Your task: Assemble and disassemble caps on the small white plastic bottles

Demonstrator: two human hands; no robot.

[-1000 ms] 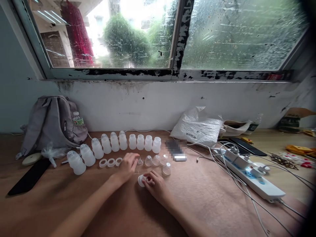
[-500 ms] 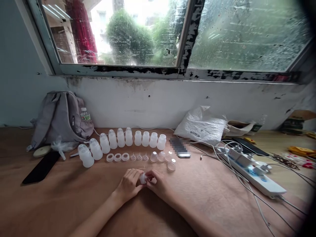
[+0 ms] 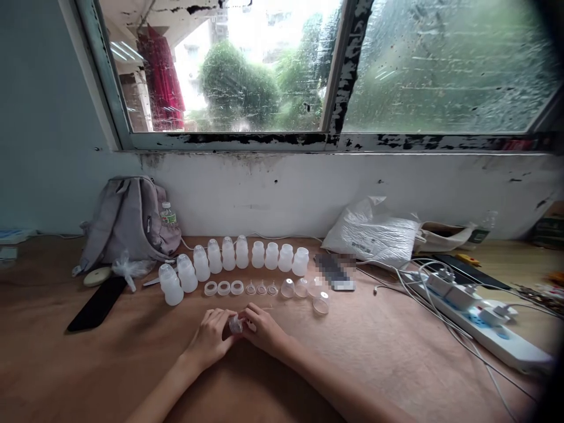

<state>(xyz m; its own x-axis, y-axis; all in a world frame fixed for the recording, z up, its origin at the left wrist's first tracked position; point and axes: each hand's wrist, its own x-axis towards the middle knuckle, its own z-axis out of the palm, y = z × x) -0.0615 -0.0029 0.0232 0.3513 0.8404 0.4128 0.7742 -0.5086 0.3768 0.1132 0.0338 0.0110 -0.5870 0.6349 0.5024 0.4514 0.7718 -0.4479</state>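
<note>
Brown table (image 3: 396, 352) against a stained white wall (image 3: 286, 188), with a wide rain-streaked window (image 3: 308, 64) above, lit by daylight

- Left hand (image 3: 210, 339) low and palm-down, fingers curled inward, fingertips pinched toward the right.
- Right hand (image 3: 263, 330) facing it, fingers bent, thumb and fingertips meeting the left's.
- Both forearms bare, angled in from below, converging at the hands.

1. The head camera sits at the person's head, facing forward and slightly down across the table (image 3: 396, 352) toward the window (image 3: 273, 70).
2. It is near: both forearms enter from the bottom edge, hands central.
</note>
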